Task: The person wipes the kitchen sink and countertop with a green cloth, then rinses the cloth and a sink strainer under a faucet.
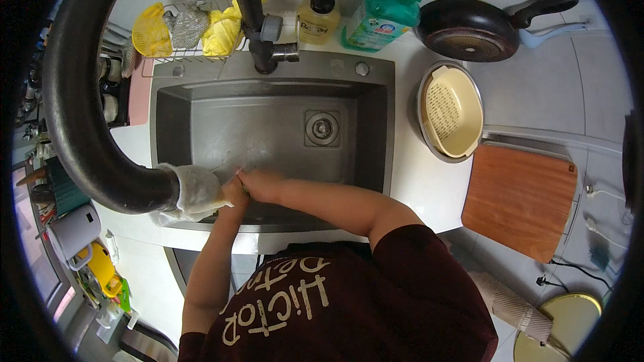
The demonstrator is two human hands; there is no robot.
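Note:
My left hand (pixel 234 193) and my right hand (pixel 262 185) meet over the near left part of a grey sink (pixel 246 120). The right hand is blurred, and its fingers overlap the left. A small bit of something green (pixel 245 190) shows between them, too little to name. Just left of my hands is the end of a thick black curved faucet spout (pixel 75 90), wrapped in a whitish cloth (pixel 197 192). The spout and cloth stand between the camera and the sink's left side. A drain strainer (pixel 322 128) sits in the basin's right half.
Behind the sink are a wire rack (pixel 188 54) with a yellow cloth (pixel 221 32) and steel-mesh scrubber (pixel 189 25), a soap bottle (pixel 318 22) and a green pump bottle (pixel 377 20). At right are a black frying pan (pixel 465 30), cream colander (pixel 460 120) and wooden cutting board (pixel 518 196).

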